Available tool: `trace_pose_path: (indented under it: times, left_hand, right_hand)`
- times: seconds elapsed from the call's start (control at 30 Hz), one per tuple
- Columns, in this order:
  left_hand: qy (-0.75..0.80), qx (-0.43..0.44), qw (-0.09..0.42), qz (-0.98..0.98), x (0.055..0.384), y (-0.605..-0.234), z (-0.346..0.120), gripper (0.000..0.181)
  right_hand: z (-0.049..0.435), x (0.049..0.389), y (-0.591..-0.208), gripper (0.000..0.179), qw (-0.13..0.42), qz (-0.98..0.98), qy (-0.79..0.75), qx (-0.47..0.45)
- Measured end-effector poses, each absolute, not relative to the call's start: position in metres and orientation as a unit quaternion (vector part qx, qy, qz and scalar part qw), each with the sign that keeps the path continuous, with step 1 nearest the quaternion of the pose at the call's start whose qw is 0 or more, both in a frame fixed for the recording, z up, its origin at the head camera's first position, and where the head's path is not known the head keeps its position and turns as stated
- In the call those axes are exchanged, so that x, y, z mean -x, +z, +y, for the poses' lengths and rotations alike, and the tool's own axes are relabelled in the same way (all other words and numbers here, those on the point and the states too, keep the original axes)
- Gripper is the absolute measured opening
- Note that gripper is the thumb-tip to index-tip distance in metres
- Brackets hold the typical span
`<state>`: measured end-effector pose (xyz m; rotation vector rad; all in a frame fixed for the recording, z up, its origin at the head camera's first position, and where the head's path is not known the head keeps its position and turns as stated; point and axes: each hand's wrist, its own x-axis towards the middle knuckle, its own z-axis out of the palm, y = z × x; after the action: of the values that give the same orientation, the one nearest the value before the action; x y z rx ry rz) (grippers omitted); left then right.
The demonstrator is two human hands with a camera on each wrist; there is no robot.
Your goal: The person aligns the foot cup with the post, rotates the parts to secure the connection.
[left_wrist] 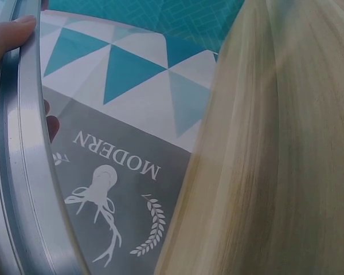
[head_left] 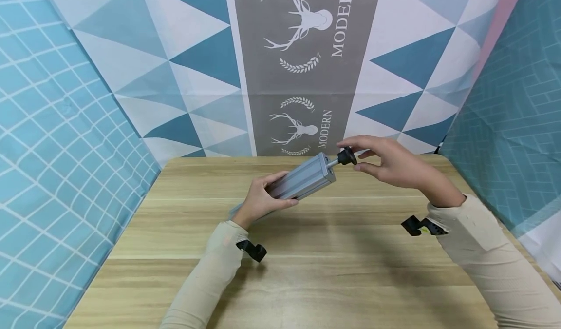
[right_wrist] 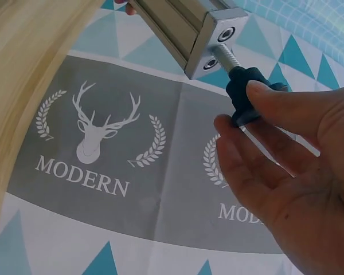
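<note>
A silver aluminium profile (head_left: 302, 175) with grooved sides is held tilted above the table, its capped end up and to the right. My left hand (head_left: 263, 197) grips it around the lower part; the left wrist view shows the thumb lying on the grooved profile (left_wrist: 26, 137). A threaded rod (right_wrist: 225, 56) sticks out of the end plate, which has bolt heads in it. On that rod sits a black knob (head_left: 347, 156). My right hand (head_left: 394, 163) holds the knob between thumb and fingers; in the right wrist view the thumb lies on the black knob (right_wrist: 241, 94).
Beneath both hands is a wooden table (head_left: 307, 280). A patterned cloth (head_left: 302, 80) with deer heads hangs behind it. Blue sheets stand at the left (head_left: 57, 124) and right (head_left: 513, 105). Black mounts (head_left: 252, 250) are strapped at the wrists.
</note>
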<state>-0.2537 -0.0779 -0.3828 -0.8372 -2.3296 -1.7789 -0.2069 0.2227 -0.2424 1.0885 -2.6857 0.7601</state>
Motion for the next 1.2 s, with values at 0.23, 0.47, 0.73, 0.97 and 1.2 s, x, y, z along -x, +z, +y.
trace_pose_path:
  times: [0.23,0.47,0.73,0.97,1.2]
  left_hand:
    - [-0.582,0.284,0.046,-0.76,0.256,-0.386,-0.077,0.066]
    - [-0.584,0.304,0.061,-0.75,0.259,-0.389,-0.079,0.066]
    - [-0.584,0.289,0.052,-0.757,0.259,-0.39,-0.079,0.066]
    - [-0.577,0.273,0.04,-0.769,0.248,-0.376,-0.077,0.066]
    - [-0.574,0.285,0.046,-0.766,0.234,-0.358,-0.078,0.062]
  right_hand:
    - [0.219,0.206,-0.245,0.04,0.073,-0.922,0.254,-0.284]
    - [0.213,0.207,-0.249,0.043,0.076,-0.935,0.28,-0.206]
    - [0.222,0.21,-0.246,0.066,0.057,-0.92,0.234,-0.309]
    - [0.225,0.211,-0.246,0.062,0.106,-0.899,0.185,-0.382]
    - [0.22,0.211,-0.249,0.042,0.091,-0.932,0.224,-0.27]
